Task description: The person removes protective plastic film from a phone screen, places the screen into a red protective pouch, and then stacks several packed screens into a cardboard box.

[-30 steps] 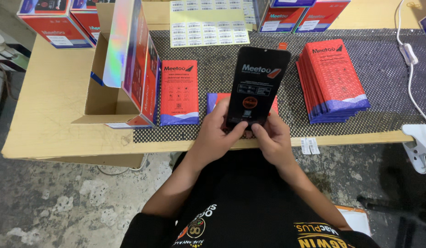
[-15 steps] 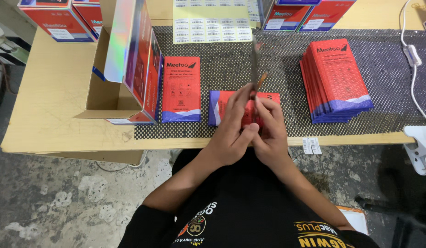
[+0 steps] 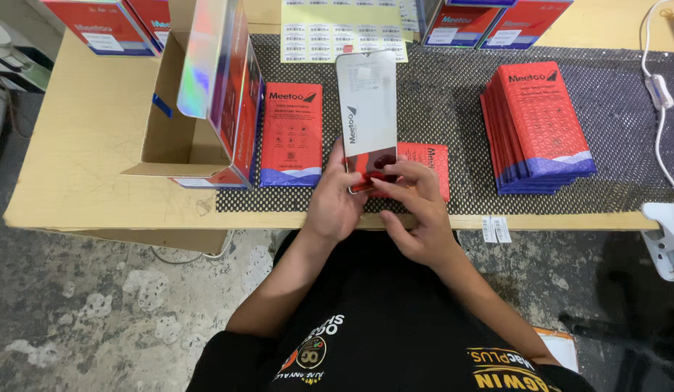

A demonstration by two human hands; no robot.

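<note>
From the head view, you are holding a glossy, phone-shaped screen protector sheet point(image 3: 367, 109) up over the near edge of the workbench point(image 3: 97, 145), and both of your hands are gripping its lower end. Your left hand point(image 3: 335, 199) is wrapping the lower left edge, thumb on the face and fingers behind, while your right hand point(image 3: 413, 210) is pinching the bottom right corner with its fingertips point(image 3: 384, 181) closed narrowly on the sheet. The long axis of the sheet is running away from you, nearly straight up the frame with a slight lean, so almost its whole length is standing free beyond the grip, pointing toward the yellow label sheets point(image 3: 344, 33) at the back. The reflective side is facing you, showing pale glare above and a red reflection near your fingers. Directly beneath your hands a flat red packet point(image 3: 427, 163) is lying on the black mesh mat point(image 3: 453, 94), touching or just under the sheet's lower end; I cannot tell whether they are in contact. Your right hand is sitting nearer that packet, and your left is nearer the single red packet point(image 3: 292, 134) lying just beside the open cardboard box point(image 3: 184, 138). A taller stack of red packets point(image 3: 540, 127) is resting well apart on your right, closer to your right hand. There is only this one view to go by.
</note>
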